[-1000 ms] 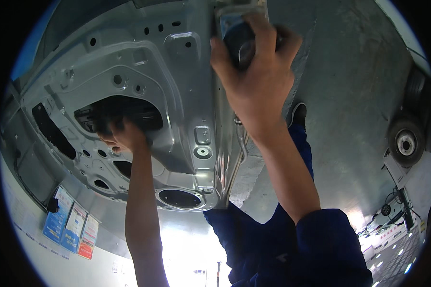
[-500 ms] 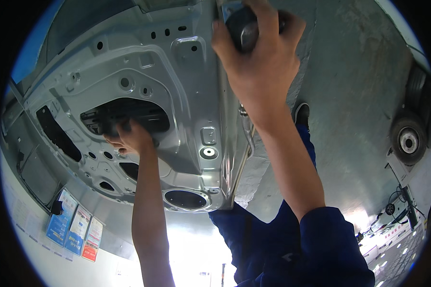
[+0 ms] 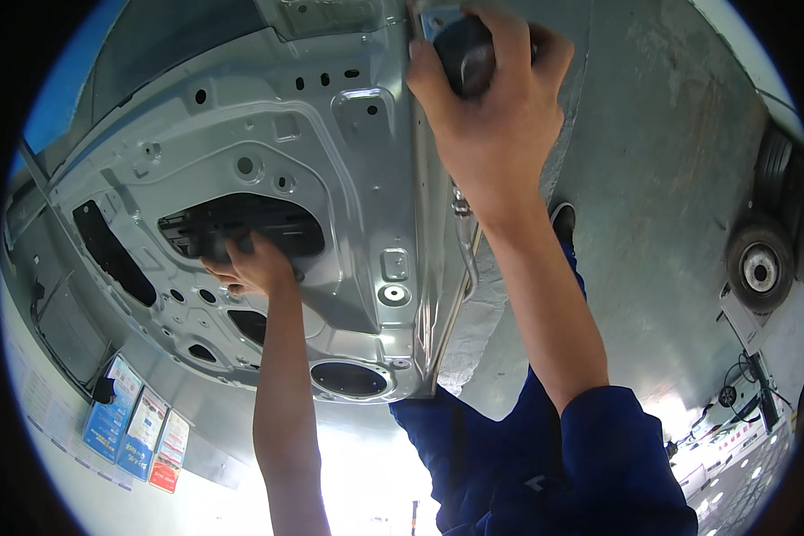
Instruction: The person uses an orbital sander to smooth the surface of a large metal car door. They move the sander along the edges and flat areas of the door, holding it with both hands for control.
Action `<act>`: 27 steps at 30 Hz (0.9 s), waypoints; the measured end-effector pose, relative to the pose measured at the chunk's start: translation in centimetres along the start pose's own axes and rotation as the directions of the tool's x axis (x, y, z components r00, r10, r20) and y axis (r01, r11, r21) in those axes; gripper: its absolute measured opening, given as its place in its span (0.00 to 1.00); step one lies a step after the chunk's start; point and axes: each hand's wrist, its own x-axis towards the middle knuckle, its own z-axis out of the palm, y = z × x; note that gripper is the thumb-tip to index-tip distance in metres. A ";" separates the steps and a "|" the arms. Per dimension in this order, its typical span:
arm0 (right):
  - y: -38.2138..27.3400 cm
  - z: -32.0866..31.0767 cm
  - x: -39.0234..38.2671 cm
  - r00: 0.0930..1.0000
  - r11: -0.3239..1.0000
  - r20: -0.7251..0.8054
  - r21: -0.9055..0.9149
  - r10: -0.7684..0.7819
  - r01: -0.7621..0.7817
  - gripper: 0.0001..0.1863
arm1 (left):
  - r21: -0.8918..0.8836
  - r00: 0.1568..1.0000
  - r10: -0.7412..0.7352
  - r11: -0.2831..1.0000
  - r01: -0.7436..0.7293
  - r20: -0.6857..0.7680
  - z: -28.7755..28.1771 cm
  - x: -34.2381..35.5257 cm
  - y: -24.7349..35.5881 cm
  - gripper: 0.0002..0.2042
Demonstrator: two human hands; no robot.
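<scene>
A bare grey car door, its inner side showing many cut-outs, fills the left and middle. My left hand is at the lower edge of its large dark opening, fingers bent. Something dark lies by the fingertips, too dim to name. My right hand is wrapped from above around a dark, rounded, shiny object at the door's upper right edge. That object's kind does not show, as the fingers cover part of it. A round mesh-like dark cut-out sits at the door's lower corner.
A metal rod runs along the door's right edge. On the grey-green floor at right stands a wheel with a tyre, with cables below it. Posters hang at lower left. My shoe shows beyond my right arm.
The door has shifted slightly right and down in the picture. Both hands have moved a little the same way, keeping their places on it and on the dark object.
</scene>
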 end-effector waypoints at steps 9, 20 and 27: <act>1.5 -4.4 -9.5 0.926 0.989 0.347 -0.056 0.150 -0.139 0.27 | -0.075 0.999 -0.051 0.996 0.051 0.003 -0.7 -0.3 0.9 0.14; -1.6 -2.5 1.2 0.998 0.993 0.067 0.119 0.017 -0.025 0.24 | 0.009 0.999 -0.033 0.999 0.033 0.001 0.2 0.6 -0.7 0.21; 2.7 -5.2 -8.9 0.909 0.994 0.406 0.015 0.091 -0.106 0.26 | -0.016 0.999 -0.053 0.998 0.053 0.005 -1.1 0.5 0.9 0.19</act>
